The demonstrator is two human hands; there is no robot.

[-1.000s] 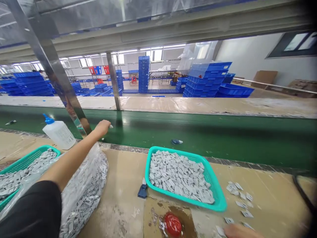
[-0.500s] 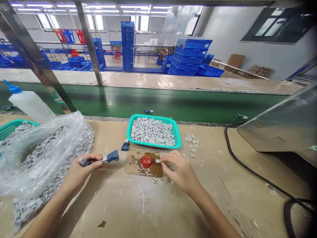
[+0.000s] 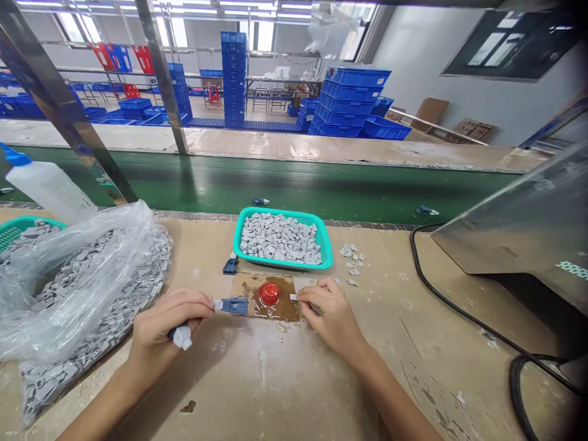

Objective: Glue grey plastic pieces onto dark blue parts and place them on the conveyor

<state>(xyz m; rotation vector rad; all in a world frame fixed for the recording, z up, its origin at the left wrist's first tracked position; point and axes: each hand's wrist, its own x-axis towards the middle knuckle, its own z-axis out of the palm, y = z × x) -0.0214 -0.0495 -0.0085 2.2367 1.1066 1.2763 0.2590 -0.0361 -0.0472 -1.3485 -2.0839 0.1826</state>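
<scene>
Left hand (image 3: pixel 158 327) closed around a blue and white clip (image 3: pixel 232 305), grip tight on the white end, blue end pointing right toward a red cap (image 3: pixel 269 293). Another white piece (image 3: pixel 182 337) poking out below the same fist. Right hand (image 3: pixel 331 315) pinching a small grey tab (image 3: pixel 293 297) between thumb and forefinger, grip closed, tab just beside the red cap. Red cap sitting on a stained brown card (image 3: pixel 252 286), flat on the tabletop (image 3: pixel 285 380) between the two hands. Just behind the card, a teal basket (image 3: pixel 326 252) heaped with grey tabs. A second blue clip (image 3: pixel 230 265) lying left of the basket; a few loose tabs (image 3: pixel 351 253) scattered to its right. Far left, a clear plastic bag (image 3: pixel 78 269) full of grey pieces, with a white squeeze bottle (image 3: pixel 46 187) behind it. Green conveyor belt (image 3: pixel 321 190) running along the far edge of the tabletop. Black cable (image 3: pixel 454 306) curving across the right side.
</scene>
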